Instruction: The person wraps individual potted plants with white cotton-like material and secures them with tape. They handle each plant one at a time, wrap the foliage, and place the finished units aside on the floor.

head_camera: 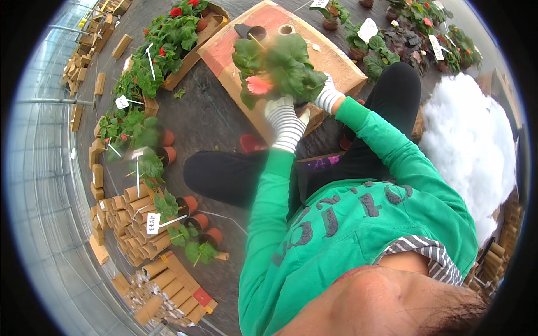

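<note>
A leafy begonia plant [294,63] with one salmon-pink bloom [258,85] is held up over a cardboard box [336,54]. My left hand [286,122], in a white glove with dark stripes, grips its base from the near side, thumb to the right. At the right edge of the leaves, my right hand [328,94], gloved alike, also holds the plant's base; its fingers are partly hidden. Only a dark bit of the base shows between the hands. On the box top lie a dark empty pot [254,32] and a cardboard ring [286,29].
Red-flowered plants [180,38] fill a carton at the upper left, and brown pots with seedlings [212,237] line the left side. Cardboard tubes [138,210] are stacked beyond them. Tagged plants [403,38] stand at the upper right. White fluffy material [466,147] is piled at right.
</note>
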`<action>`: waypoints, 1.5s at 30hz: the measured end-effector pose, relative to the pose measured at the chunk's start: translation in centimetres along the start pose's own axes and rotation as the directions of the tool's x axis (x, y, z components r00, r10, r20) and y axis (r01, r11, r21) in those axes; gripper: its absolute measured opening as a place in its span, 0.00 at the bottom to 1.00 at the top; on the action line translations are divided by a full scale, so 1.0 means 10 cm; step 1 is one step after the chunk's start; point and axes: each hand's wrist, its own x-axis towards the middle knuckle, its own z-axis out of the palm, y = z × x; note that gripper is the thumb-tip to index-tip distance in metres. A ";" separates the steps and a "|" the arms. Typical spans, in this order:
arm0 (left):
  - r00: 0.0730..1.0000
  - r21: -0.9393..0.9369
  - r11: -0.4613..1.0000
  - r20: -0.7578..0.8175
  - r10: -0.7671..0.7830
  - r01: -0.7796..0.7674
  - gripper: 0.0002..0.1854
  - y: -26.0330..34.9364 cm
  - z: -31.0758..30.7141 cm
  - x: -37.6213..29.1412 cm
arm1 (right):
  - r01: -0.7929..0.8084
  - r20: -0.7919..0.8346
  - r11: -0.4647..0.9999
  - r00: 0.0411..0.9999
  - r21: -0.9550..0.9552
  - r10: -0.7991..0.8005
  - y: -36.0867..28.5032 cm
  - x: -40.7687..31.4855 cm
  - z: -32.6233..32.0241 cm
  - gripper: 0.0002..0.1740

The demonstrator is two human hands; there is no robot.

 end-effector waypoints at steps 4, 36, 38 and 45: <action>0.991 -0.062 0.998 -0.128 -0.039 0.031 0.26 0.00 0.04 -0.03 | 0.245 0.273 0.896 0.951 -0.370 -0.147 0.14 -0.06 -0.07 0.24; 0.806 0.123 0.978 -0.555 0.208 -0.167 0.25 -0.69 0.09 0.02 | -0.024 0.501 0.997 0.865 0.073 -0.016 -0.51 0.38 -0.68 0.12; 0.842 0.046 0.988 -0.517 0.152 -0.149 0.29 -0.69 0.06 -0.08 | 0.059 0.466 0.991 0.885 -0.121 0.004 -0.67 0.38 -0.64 0.12; 0.871 -0.100 0.974 -0.473 0.134 -0.204 0.33 -0.25 -0.08 -0.21 | 0.174 0.424 0.962 0.903 -0.213 -0.070 -1.08 0.39 -0.50 0.10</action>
